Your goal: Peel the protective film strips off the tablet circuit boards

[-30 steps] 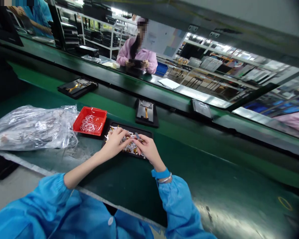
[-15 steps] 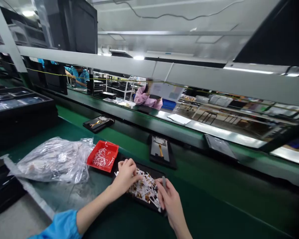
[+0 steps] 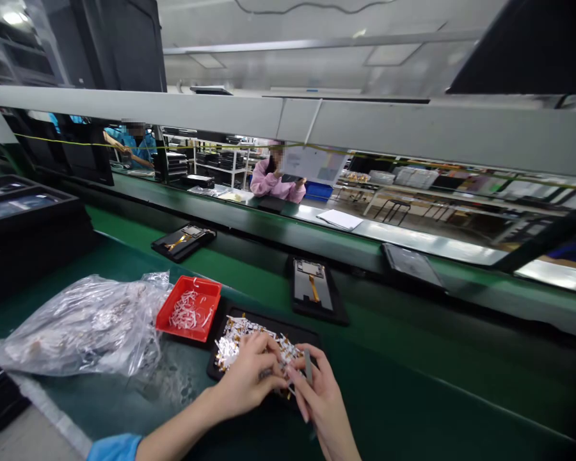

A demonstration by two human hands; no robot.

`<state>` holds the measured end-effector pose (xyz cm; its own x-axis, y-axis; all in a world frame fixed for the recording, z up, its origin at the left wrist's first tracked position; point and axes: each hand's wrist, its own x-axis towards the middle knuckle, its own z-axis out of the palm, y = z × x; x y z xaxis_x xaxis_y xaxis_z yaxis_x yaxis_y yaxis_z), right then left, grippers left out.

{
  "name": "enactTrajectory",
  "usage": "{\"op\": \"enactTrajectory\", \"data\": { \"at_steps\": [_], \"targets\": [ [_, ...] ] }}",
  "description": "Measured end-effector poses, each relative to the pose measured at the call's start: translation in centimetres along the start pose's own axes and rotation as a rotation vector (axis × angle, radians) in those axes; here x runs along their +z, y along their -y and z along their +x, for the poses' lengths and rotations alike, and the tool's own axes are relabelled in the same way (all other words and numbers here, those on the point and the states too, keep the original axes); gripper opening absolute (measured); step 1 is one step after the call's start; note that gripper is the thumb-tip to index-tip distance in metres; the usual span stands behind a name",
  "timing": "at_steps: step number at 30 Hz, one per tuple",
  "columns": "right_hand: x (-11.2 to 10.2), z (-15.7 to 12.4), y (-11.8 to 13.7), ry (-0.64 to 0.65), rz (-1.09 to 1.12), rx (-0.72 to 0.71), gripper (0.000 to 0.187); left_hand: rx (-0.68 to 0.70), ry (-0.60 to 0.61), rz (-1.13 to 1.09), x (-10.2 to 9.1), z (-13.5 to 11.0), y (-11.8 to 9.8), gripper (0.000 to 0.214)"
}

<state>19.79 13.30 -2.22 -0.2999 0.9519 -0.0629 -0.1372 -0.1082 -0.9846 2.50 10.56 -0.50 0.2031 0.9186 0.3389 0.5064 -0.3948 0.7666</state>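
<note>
Both of my hands meet over the right part of a black tray (image 3: 297,331) heaped with small white and copper-coloured flex parts (image 3: 233,346). The fingers of my left hand (image 3: 252,378) are pinched close to the right fingertips, on something too small to make out. My right hand (image 3: 322,398) is closed around a slim grey tool (image 3: 308,366), whose end stands up between thumb and fingers; its tip is hidden. A small whitish piece shows at the right fingertips. Left of the tray sits a red bin (image 3: 211,320) with curly white strips (image 3: 186,310).
A clear plastic bag (image 3: 91,326) full of parts lies on the left. Open device bodies in black trays (image 3: 313,288) (image 3: 182,242) rest on the green conveyor belt (image 3: 240,266), with another tray (image 3: 410,266) farther right. Stacked black trays (image 3: 33,237) stand left. Two people (image 3: 278,182) (image 3: 141,146) sit across.
My left hand has come off the heap's left part and moved right, down to my right fingertips. The right hand still holds the grey tool. The view has shifted slightly.
</note>
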Motion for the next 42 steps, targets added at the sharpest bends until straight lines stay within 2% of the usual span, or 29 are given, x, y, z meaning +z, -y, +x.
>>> {"op": "enactTrajectory", "data": {
  "at_steps": [9, 15, 18, 21, 24, 27, 29, 31, 33, 36, 41, 42],
  "targets": [
    [-0.2, -0.5, 0.8, 0.079, -0.224, 0.007, 0.045, 0.043, 0.059, 0.079, 0.0, -0.2, -0.2, 0.018],
    [-0.5, -0.7, 0.8, 0.236, -0.309, 0.061, 0.043, 0.051, 0.084, 0.166, 0.1, -0.2, 0.1, 0.013],
    [-0.8, -0.7, 0.7, 0.212, -0.318, 0.099, 0.055, 0.059, 0.073, 0.211, 0.3, -0.1, 0.0, 0.016],
    [-1.1, -0.7, 1.1, 0.110, -0.316, 0.112, 0.060, 0.073, 0.049, 0.289, -0.3, 0.0, -0.5, 0.013],
    [-1.4, -0.7, 2.1, -0.052, -0.231, 0.073, 0.058, 0.046, -0.031, 0.414, -2.5, 0.0, -1.5, 0.008],
    [-1.9, -0.8, 3.1, -0.199, -0.131, 0.064, 0.057, -0.063, -0.180, 0.575, -6.3, -0.5, -2.0, 0.016],
    [-2.2, -1.1, 3.5, -0.262, -0.094, 0.084, 0.058, -0.166, -0.267, 0.689, -9.0, -1.0, -1.5, 0.022],
    [-2.4, -1.5, 3.6, -0.277, -0.086, 0.119, 0.060, -0.265, -0.302, 0.800, -11.3, -1.5, -0.4, 0.024],
    [-2.6, -1.9, 3.5, -0.267, -0.088, 0.158, 0.065, -0.347, -0.291, 0.897, -12.9, -1.9, 1.0, 0.021],
    [-2.7, -2.3, 3.3, -0.244, -0.095, 0.194, 0.070, -0.414, -0.223, 0.993, -14.2, -2.3, 2.2, 0.017],
    [-2.9, -2.5, 3.3, -0.231, -0.113, 0.190, 0.073, -0.398, -0.089, 1.003, -15.6, -3.1, 1.1, 0.008],
    [-3.0, -2.5, 3.3, -0.236, -0.115, 0.191, 0.074, -0.395, -0.082, 0.992, -16.0, -3.5, 0.8, 0.014]
  ]
}}
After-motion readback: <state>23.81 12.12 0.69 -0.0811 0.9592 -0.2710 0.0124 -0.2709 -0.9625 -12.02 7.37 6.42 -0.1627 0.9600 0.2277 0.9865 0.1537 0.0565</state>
